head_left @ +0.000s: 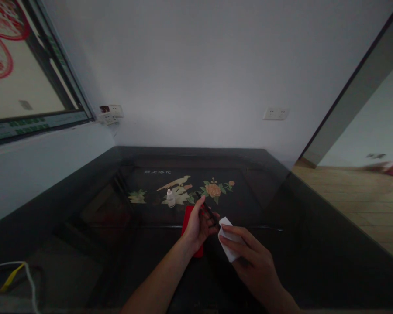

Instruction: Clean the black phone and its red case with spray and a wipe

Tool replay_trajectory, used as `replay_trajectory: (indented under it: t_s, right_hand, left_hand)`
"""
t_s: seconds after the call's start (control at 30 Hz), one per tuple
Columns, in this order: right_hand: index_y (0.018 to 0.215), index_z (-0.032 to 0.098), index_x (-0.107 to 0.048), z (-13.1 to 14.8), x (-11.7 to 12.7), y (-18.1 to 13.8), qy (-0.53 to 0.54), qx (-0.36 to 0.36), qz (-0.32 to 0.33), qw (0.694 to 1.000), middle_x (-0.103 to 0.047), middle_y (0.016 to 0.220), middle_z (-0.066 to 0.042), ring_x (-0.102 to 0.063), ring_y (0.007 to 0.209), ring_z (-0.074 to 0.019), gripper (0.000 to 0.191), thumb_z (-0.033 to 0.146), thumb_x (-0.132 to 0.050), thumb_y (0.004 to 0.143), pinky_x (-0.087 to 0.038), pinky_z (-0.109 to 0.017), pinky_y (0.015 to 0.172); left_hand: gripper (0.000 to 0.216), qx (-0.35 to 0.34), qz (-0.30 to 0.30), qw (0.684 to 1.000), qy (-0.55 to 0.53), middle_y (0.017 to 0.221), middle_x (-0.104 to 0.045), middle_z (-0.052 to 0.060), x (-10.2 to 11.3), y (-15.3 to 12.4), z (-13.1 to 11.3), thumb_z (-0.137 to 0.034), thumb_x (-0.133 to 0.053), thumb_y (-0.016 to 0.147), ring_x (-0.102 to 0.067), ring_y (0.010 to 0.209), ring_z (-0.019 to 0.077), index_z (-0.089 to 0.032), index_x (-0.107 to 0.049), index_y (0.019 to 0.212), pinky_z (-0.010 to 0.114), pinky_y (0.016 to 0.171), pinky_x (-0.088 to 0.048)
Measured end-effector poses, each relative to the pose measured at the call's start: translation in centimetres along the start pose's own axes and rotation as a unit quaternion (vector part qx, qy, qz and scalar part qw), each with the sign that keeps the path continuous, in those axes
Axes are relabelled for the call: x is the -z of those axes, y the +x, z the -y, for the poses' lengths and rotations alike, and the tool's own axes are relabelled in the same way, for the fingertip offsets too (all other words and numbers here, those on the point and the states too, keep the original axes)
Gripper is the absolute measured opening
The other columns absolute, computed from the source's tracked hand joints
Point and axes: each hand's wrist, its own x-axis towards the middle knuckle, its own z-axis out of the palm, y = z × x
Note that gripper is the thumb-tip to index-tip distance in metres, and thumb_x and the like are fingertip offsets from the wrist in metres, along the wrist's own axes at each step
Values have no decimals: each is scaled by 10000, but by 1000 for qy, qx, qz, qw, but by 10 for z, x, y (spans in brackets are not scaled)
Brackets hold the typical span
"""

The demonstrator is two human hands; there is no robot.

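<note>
My left hand (199,224) is closed on a dark pair of glasses (209,213), holding them above a red case (187,226) that lies on the dark table. My right hand (250,257) pinches a white cloth (228,242) just right of the glasses, its corner close to them. A small clear dropper bottle (170,198) stands upright on the table beyond the left hand.
The dark glossy table (281,226) carries a painted bird and flower panel (196,189) and meets the white wall at the back. Wall sockets (275,114) sit above it. A window is at left, a doorway to a wooden floor at right, and cables (18,274) at lower left.
</note>
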Motion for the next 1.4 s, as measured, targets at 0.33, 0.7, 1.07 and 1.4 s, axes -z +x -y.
replay_trajectory:
  t_s: [0.33, 0.7, 1.07, 1.4]
  right_hand:
    - [1247, 309, -725, -18, -3, -29, -13, -42, 40, 998, -700, 1276, -86, -702, 1153, -229, 578, -16, -522, 813, -616, -342, 955]
    - [1166, 301, -767, -43, 15, -40, -34, -136, 80, 987, -734, 1237, -46, -727, 1112, -222, 581, 2, -519, 734, -604, -332, 977]
    - [1259, 209, -722, -97, 31, -38, -151, -196, 74, 966, -675, 1343, -108, -680, 1203, -267, 498, 70, -500, 836, -532, -483, 1085]
    - [1225, 239, -729, -96, 35, -48, -140, -225, 174, 948, -647, 1395, -93, -589, 1319, -309, 523, 73, -484, 793, -224, -689, 1210]
  left_hand:
    - [390, -20, -21, 1000, 1, 720, -705, 75, -3, 0, 0, -543, -558, 943, -740, 678, 257, -160, -584, 874, 418, 707, -608]
    - [377, -31, -2, 999, 22, 697, -679, 55, -1, 0, 1, -542, -568, 933, -686, 587, 216, -165, -583, 925, 436, 686, -614]
    - [402, -25, 5, 998, 50, 696, -667, 35, -2, -2, 0, -570, -560, 933, -667, 556, 198, -170, -580, 962, 441, 678, -616]
    - [404, -29, 15, 997, 68, 690, -657, 20, -4, -4, 0, -579, -528, 946, -665, 552, 198, -177, -562, 952, 422, 647, -617]
